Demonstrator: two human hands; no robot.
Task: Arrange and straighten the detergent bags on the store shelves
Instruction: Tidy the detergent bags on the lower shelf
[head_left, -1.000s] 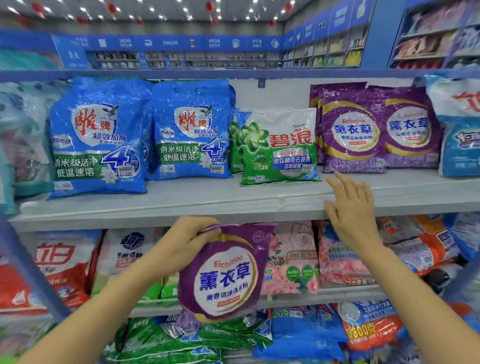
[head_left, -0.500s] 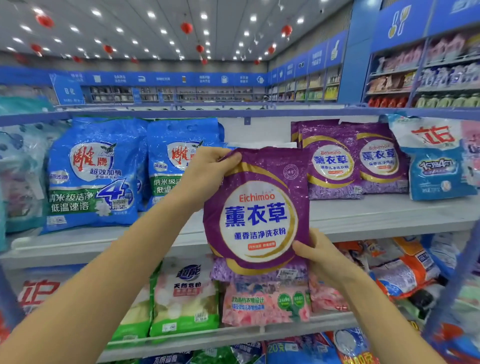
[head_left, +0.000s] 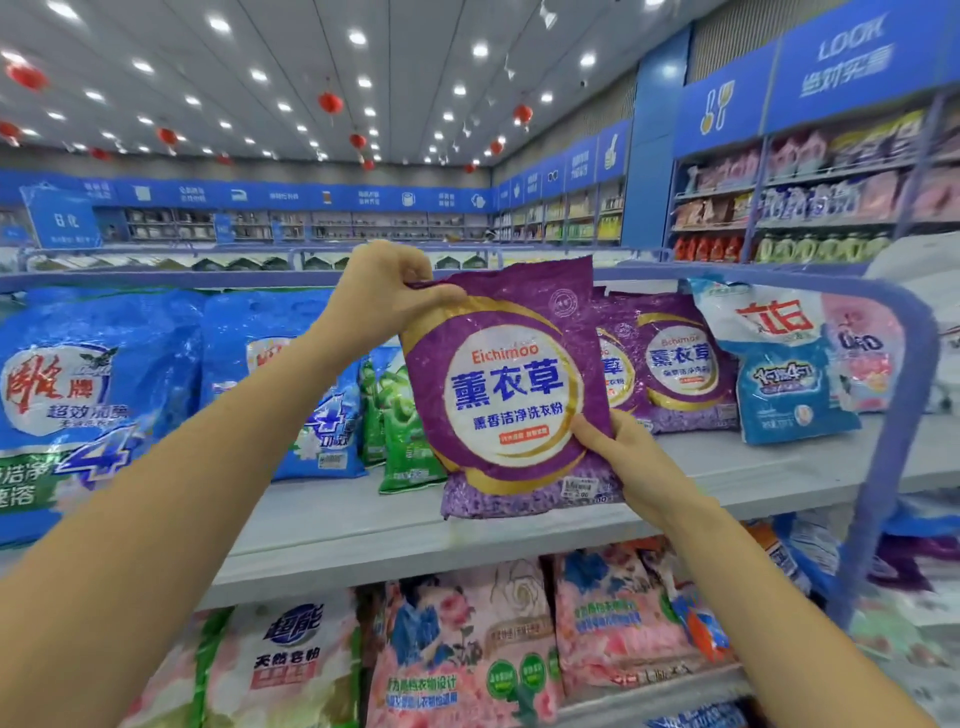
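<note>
At the upper grey shelf (head_left: 363, 525): from my remote seat I see both of the person's arms reaching up to this level, with one purple detergent bag (head_left: 511, 395) between the hands.
Purple detergent bag: upright, front label facing me, tilted slightly. It sits in front of the row, over the front part of the shelf. I cannot tell whether its bottom edge touches the board.
Left hand (head_left: 387, 296): fingers curled, pinching the bag's crumpled top left corner.
Right hand (head_left: 631, 457): grips the lower right edge, thumb laid on the front face, the other fingers hidden behind the bag.
Matching purple bags (head_left: 680, 364): standing at the back of the shelf, just right of the held one and partly covered by it.
Green bag (head_left: 400, 415): just left of the held bag, partly behind it.
Blue bags (head_left: 78, 405): further left, two standing side by side; the left forearm crosses the nearer one.
White and blue bag (head_left: 779, 364): right of the purple row, leaning.
Lower shelf: I can make out pink floral bags (head_left: 467, 639) and a white and green bag (head_left: 291, 654) side by side.
Background: blue wall shelving and red lanterns (head_left: 330, 102) under the ceiling.
</note>
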